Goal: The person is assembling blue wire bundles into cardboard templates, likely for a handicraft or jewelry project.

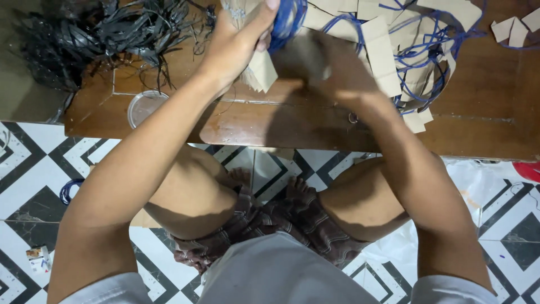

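— Gripping a stack of cardboard tags (pixel 263 70) in our left hand (pixel 239 42), fingers clamped round it, above the low wooden table (pixel 270 126).

— And our right hand (pixel 332 65)?

— Blurred; we cannot tell how its fingers sit. It is just beside the tags, near the blue cords (pixel 419 53). Black strips (pixel 107 34) lie well apart, far left.

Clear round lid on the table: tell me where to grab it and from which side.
Pinch the lid by its near rim, coming from the table's front edge. It lies flat, so only the thin rim offers a grip, and black strips crowd its far side.
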